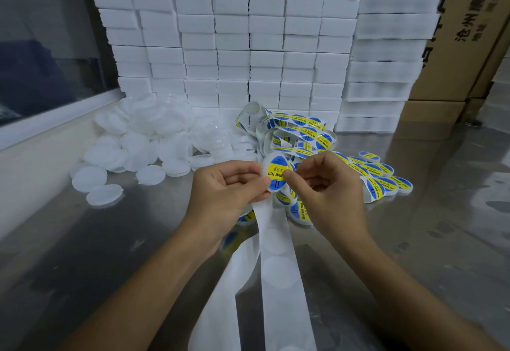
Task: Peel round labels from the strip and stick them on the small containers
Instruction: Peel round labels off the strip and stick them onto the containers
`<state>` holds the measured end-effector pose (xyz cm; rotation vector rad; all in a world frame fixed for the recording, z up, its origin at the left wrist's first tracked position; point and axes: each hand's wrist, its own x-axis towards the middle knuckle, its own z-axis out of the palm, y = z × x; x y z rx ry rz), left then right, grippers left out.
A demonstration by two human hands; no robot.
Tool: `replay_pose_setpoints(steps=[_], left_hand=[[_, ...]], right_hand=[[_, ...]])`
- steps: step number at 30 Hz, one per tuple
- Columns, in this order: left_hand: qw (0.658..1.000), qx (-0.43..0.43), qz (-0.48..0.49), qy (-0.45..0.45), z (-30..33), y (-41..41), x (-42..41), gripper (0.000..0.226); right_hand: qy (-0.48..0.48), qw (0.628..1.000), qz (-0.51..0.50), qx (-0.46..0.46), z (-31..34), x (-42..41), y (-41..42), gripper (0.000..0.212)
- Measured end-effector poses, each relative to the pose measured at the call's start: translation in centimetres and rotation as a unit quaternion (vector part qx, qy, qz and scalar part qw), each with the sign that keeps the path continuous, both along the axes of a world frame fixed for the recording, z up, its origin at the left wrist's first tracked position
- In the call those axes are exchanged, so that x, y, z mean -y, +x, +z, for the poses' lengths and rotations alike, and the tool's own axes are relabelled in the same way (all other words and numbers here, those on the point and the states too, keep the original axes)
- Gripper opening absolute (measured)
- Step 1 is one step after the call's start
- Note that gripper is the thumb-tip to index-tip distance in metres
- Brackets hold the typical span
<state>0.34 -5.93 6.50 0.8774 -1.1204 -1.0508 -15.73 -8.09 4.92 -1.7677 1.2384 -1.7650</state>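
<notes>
Our left hand (229, 182) pinches one small container (271, 174); our right hand (323, 185) pinches its round label (276, 171); labelled containers (386, 177) lie right.

Steel table (414, 240) bears white containers (132, 146), label strip (298, 132), foam blocks (234, 47).

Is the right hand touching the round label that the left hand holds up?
Touching. In the head view, the right hand has its thumb tip pressed onto the round label that the left hand holds.
</notes>
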Motion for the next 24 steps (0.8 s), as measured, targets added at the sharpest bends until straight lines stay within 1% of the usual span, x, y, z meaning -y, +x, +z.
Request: replay_pose_setpoints(steps=[3, 5, 6, 7, 9, 10, 12, 14, 17, 20, 22, 23, 24], left_hand=[[0.999, -0.028, -0.027, 0.002, 0.0, 0.0, 0.0, 0.017], [0.997, -0.056, -0.054, 0.010, 0.0, 0.0, 0.0, 0.026], [0.995, -0.069, -0.070, 0.010, 0.1, 0.0, 0.0, 0.032], [0.993, -0.078, -0.085, 0.008, 0.1, -0.1, -0.1, 0.038], [0.990, -0.088, -0.113, -0.002, 0.0, -0.3, -0.2, 0.042], [0.988, -0.091, -0.122, -0.006, 0.0, -0.4, -0.2, 0.041], [0.987, -0.094, -0.129, -0.005, 0.0, -0.4, -0.2, 0.040], [0.987, -0.098, -0.131, 0.001, 0.0, -0.4, -0.2, 0.039], [0.985, -0.093, -0.144, 0.013, -0.1, -0.3, -0.2, 0.042], [0.984, -0.087, -0.153, 0.023, -0.2, -0.2, -0.2, 0.043], [0.985, -0.081, -0.148, 0.027, -0.2, -0.3, -0.2, 0.042], [0.986, -0.077, -0.146, 0.026, -0.2, -0.3, -0.2, 0.042], [0.987, -0.071, -0.145, 0.022, -0.2, -0.3, -0.2, 0.041]], right_hand=[[-0.016, 0.999, -0.040, -0.022, -0.4, 0.0, 0.2, 0.018], [-0.003, 0.999, -0.028, -0.022, -0.4, -0.1, 0.3, 0.014], [0.008, 1.000, -0.003, -0.018, -0.5, -0.2, 0.4, 0.019], [0.022, 0.999, 0.029, -0.011, -0.5, -0.3, 0.5, 0.028], [0.051, 0.994, 0.092, 0.010, -0.5, -0.5, 0.8, 0.043], [0.057, 0.991, 0.115, 0.022, -0.5, -0.5, 1.0, 0.046], [0.057, 0.989, 0.130, 0.043, -0.5, -0.5, 1.2, 0.048], [0.056, 0.988, 0.128, 0.060, -0.4, -0.4, 1.2, 0.040], [0.042, 0.987, 0.135, 0.081, -0.5, -0.1, 0.9, 0.009], [0.036, 0.989, 0.127, 0.070, -0.7, 0.0, 0.6, 0.009], [0.040, 0.989, 0.129, 0.065, -0.7, -0.1, 0.6, 0.002], [0.041, 0.989, 0.126, 0.071, -0.7, -0.1, 0.7, 0.010], [0.043, 0.989, 0.120, 0.074, -0.6, -0.3, 0.9, 0.022]])
